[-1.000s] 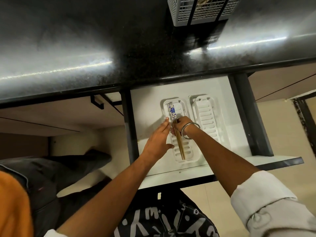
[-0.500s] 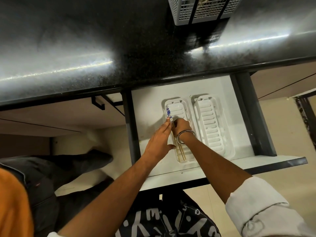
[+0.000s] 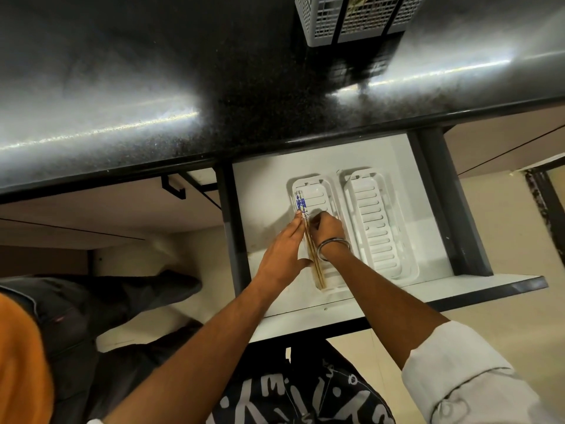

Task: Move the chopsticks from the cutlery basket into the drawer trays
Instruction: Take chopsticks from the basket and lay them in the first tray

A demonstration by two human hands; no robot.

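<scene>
A bundle of wooden chopsticks point(image 3: 315, 264) with blue-patterned tops lies lengthwise along the left side of the left white tray point(image 3: 319, 191) in the open drawer point(image 3: 263, 194). My left hand point(image 3: 282, 252) lies flat with straight fingers against the bundle's left side. My right hand point(image 3: 327, 228), with a metal bangle on the wrist, has its fingers curled on the chopsticks just below the blue part. The right white tray point(image 3: 376, 228) holds nothing. The grey cutlery basket point(image 3: 351, 16) stands on the black counter at the top edge, its contents mostly hidden.
The black counter point(image 3: 153, 87) overhangs the back of the drawer. Dark drawer rails point(image 3: 440, 194) flank the drawer on both sides. A closed drawer front point(image 3: 91, 228) sits to the left. Below it are someone's legs and feet on the floor.
The chopsticks have shifted from the middle of the left tray to its left side and lie straighter. Both hands moved up along them and closed in.
</scene>
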